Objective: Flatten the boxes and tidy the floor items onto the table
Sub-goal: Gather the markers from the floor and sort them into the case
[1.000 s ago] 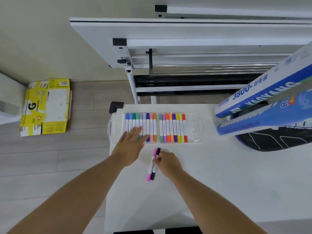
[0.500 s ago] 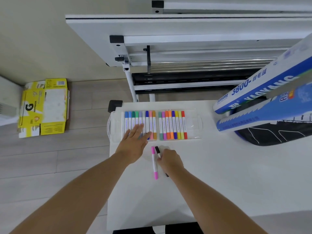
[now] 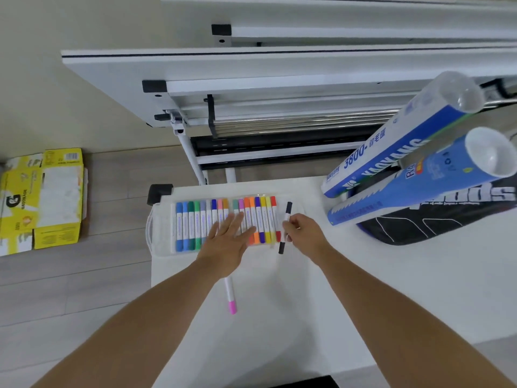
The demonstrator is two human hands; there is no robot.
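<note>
Pink marker (image 3: 231,297) half hidden under your flat open left hand (image 3: 228,242); right hand (image 3: 303,231) pinches black marker (image 3: 285,227) beside marker case (image 3: 167,219).

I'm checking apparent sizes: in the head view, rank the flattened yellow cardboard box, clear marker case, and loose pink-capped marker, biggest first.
1. Flattened yellow cardboard box
2. Clear marker case, partly hidden by the left hand, so unsure against the box
3. Loose pink-capped marker

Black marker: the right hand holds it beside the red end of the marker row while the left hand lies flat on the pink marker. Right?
Not quite. In the head view the left hand lies flat on the marker row; the pink marker lies loose on the table. The right hand does hold the black marker.
</note>
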